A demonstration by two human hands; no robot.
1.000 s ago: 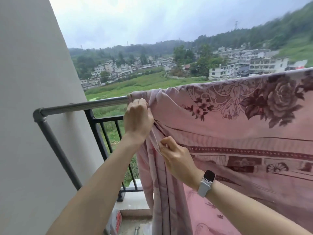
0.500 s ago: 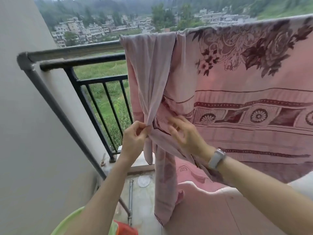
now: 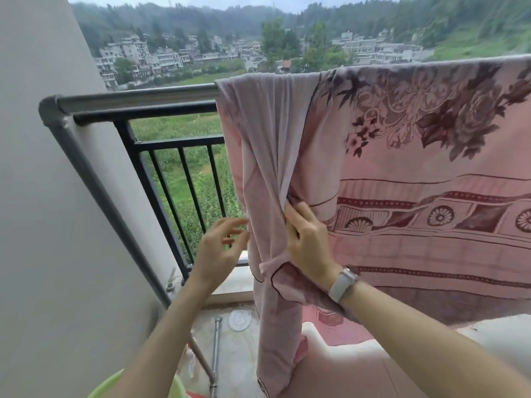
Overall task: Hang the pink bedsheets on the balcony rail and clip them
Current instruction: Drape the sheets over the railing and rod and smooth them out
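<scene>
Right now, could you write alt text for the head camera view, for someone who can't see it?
A pink floral bedsheet hangs over a grey metal balcony rail; the right hand, with a pale wristwatch, pinches its bunched left edge while the open left hand hovers just beside it. Beyond lie green fields and white hillside buildings.

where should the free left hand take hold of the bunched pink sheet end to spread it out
Pinch the outer left edge of the bunched pink floral bedsheet, coming from the bare-rail side. The open left hand is already beside that hanging edge, while the right hand pinches the gathered folds.
</scene>
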